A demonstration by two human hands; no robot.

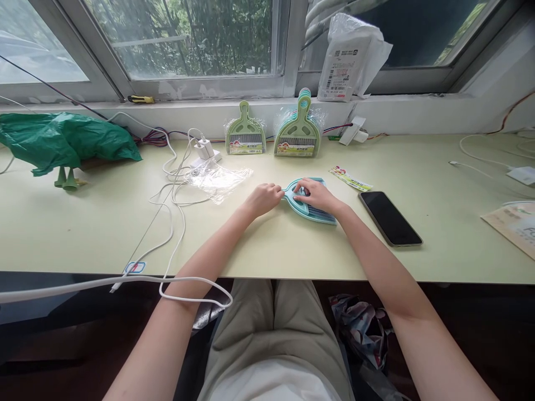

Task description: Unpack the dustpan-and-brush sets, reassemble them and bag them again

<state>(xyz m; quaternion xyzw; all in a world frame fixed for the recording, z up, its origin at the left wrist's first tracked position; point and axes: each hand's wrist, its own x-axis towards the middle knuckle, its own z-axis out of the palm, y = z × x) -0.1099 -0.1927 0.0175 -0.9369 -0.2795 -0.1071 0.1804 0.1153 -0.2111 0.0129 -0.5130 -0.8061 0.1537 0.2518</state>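
Note:
On the table in front of me lies a blue dustpan and brush set (298,207), its handle pointing left and its dark bristles toward the right. My left hand (266,199) is closed around the handle end. My right hand (316,195) rests over the upper body of the set, thumb and fingers bent onto it; what its fingertips grip is partly hidden. A printed label strip (350,179) lies just beyond my right hand, and a crumpled clear plastic wrapper (221,181) lies to the left of my left hand.
Green dustpan sets in clear wrap (246,143) (296,146) stand against the back wall. A black phone (390,218) lies right of my right forearm. White cables (171,206) and a charger (204,148) are at left, near a green plastic bag (62,139). A white package (345,64) stands on the sill.

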